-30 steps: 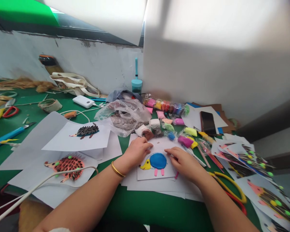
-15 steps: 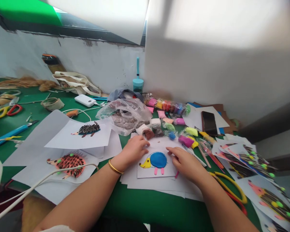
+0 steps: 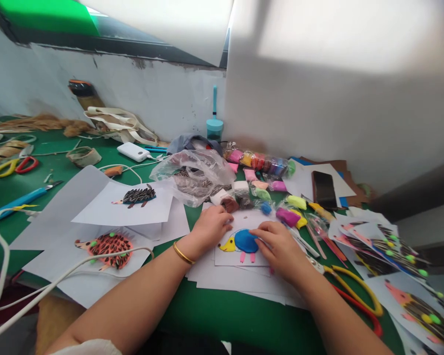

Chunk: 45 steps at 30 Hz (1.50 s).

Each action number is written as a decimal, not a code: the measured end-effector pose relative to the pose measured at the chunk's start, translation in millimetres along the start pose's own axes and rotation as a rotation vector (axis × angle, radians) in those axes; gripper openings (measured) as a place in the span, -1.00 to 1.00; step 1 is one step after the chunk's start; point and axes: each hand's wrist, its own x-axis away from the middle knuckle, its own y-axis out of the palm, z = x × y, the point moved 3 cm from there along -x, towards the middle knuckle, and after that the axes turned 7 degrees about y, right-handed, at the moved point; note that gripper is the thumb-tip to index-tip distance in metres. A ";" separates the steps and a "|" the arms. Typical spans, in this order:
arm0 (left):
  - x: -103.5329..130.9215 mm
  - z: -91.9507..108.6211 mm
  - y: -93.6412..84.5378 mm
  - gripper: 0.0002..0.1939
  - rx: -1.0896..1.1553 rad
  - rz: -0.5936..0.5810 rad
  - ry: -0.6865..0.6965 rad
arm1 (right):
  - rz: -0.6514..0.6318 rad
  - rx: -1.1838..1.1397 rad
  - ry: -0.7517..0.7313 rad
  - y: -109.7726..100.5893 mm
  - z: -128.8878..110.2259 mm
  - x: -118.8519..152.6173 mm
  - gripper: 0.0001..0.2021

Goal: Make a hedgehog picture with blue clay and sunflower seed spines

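A hedgehog picture lies on a white sheet (image 3: pixel 225 260), with a yellow face (image 3: pixel 227 245), a blue clay body (image 3: pixel 246 241) and two pink feet. My left hand (image 3: pixel 213 227) rests at the sheet's upper left, fingers apart and holding nothing. Over the right part of the blue body is my right hand (image 3: pixel 279 246); its fingertips touch the clay, fingers apart with nothing between them. More white paper (image 3: pixel 237 284) is stacked beneath the sheet.
Wrapped clay packs (image 3: pixel 286 217) and a clear bag of seeds (image 3: pixel 194 177) lie beyond my hands. Scissors (image 3: pixel 355 288) are beside my right forearm. Finished hedgehog pictures (image 3: pixel 410 301) lie at right, others (image 3: pixel 138 196) at left. A phone (image 3: pixel 323 190) rests at the back right.
My right hand has moved left from the sheet's right edge onto the blue body. My left hand stays near the sheet's upper left. The view has shifted slightly.
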 end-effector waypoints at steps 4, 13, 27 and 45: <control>0.3 0.8 -0.8 -0.79 0.002 -0.004 -0.014 | 0.019 0.114 -0.032 8.5 -8.7 1.8 -0.68; -1.0 -0.7 2.1 -0.80 0.002 0.012 -0.014 | 0.009 0.143 -0.041 25.9 -13.2 -0.6 -0.63; 10.8 9.7 -17.4 -0.27 0.156 -0.108 0.113 | -0.016 -0.048 -0.021 19.3 4.8 -1.2 -0.56; 16.5 15.3 -14.2 -0.15 0.067 -0.183 0.145 | -0.019 0.134 -0.042 17.4 -9.2 1.2 -0.68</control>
